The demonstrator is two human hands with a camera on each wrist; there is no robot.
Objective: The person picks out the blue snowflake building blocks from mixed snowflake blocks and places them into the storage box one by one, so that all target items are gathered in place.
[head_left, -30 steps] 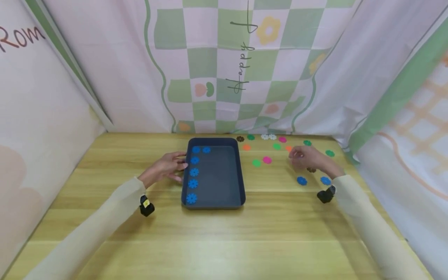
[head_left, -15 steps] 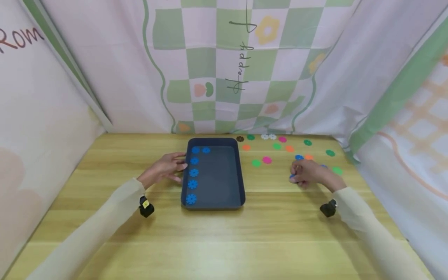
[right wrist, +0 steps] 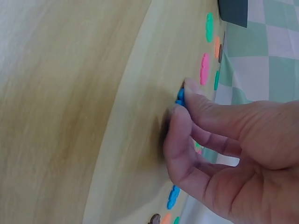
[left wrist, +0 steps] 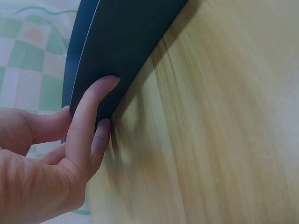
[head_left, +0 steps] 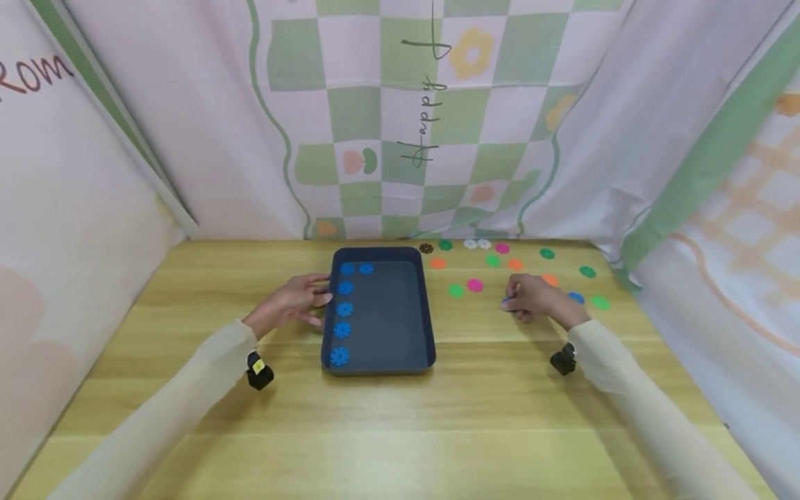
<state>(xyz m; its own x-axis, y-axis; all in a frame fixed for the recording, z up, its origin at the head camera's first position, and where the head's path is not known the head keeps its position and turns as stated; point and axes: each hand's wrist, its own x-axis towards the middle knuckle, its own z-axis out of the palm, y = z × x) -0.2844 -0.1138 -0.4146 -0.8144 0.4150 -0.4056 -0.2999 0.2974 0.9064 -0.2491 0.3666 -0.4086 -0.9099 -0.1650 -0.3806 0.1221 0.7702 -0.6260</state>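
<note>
A dark grey rectangular tray [head_left: 381, 312] lies on the table, with several blue flower-shaped discs [head_left: 343, 329] along its left side and top left corner. My left hand [head_left: 294, 300] rests against the tray's left wall, fingers loosely bent. In the left wrist view, its fingertips [left wrist: 112, 80] touch the outer wall of the tray [left wrist: 121, 42]. To the right of the tray, my right hand [head_left: 531, 295] pinches a blue flower-shaped disc [head_left: 507, 304] between thumb and fingers, low over the table. Its blue edge [right wrist: 180, 96] shows between the fingertips in the right wrist view.
Loose flower discs in several colours are scattered at the back right, among them a pink disc [head_left: 475, 285], a light green disc [head_left: 456, 291] and another blue disc [head_left: 576, 297]. A patterned curtain [head_left: 412, 118] hangs behind the wooden table [head_left: 400, 430].
My right hand has come down onto a blue disc, pinched it, and shifted a little left with it. My left hand has stayed at the tray's wall.
</note>
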